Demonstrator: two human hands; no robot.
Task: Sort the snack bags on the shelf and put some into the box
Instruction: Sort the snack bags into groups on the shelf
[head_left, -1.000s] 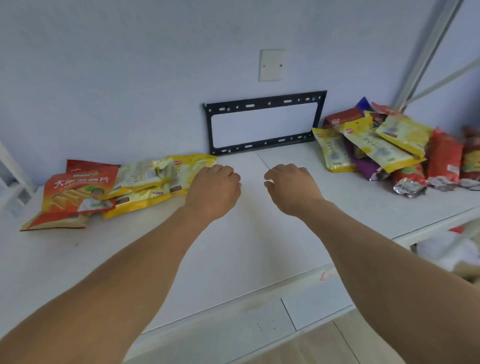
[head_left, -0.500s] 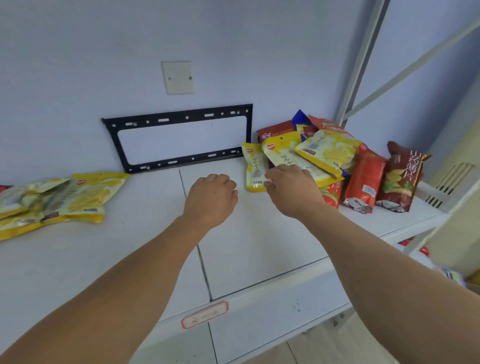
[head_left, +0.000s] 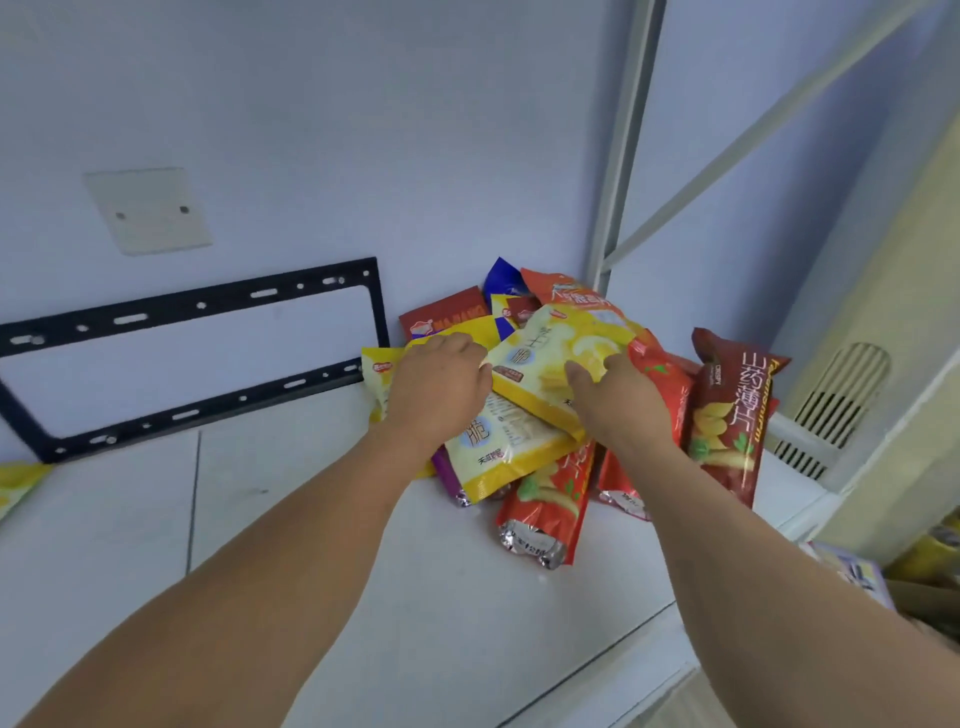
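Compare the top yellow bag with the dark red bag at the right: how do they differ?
The top yellow bag is yellow and white, held by both hands; the dark red bag is maroon, untouched. The yellow bag lies atop the pile, the red leans at its right edge. Both are sealed snack bags.

one view only, from the person's head, looking forward and down along both forearms at the white shelf (head_left: 467, 597) and the wall behind. it sits close, the pile of snack bags (head_left: 545, 415) filling the middle.
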